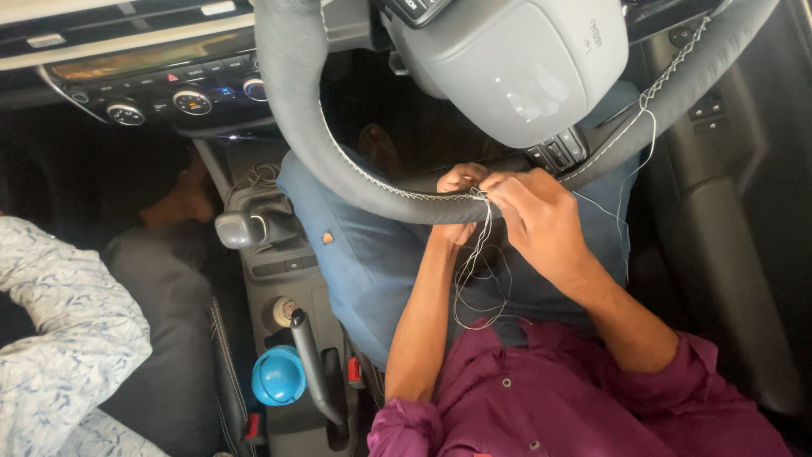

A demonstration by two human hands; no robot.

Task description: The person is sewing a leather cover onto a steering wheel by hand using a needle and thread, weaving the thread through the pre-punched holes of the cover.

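The steering wheel (355,182) is grey with white stitches. Below it, the shirt (575,406) is purple. Left of it, the cup (277,376) is blue.

Soft daylight, dark footwells, sharp focus

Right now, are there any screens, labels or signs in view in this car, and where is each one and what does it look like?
Display strip: top left on the dashboard, long and narrow, dim amber glow.
Embossed marking: on the grey steering wheel hub, small, same grey.
Warning button: below the strip, small red triangle.
No packages or signs show.
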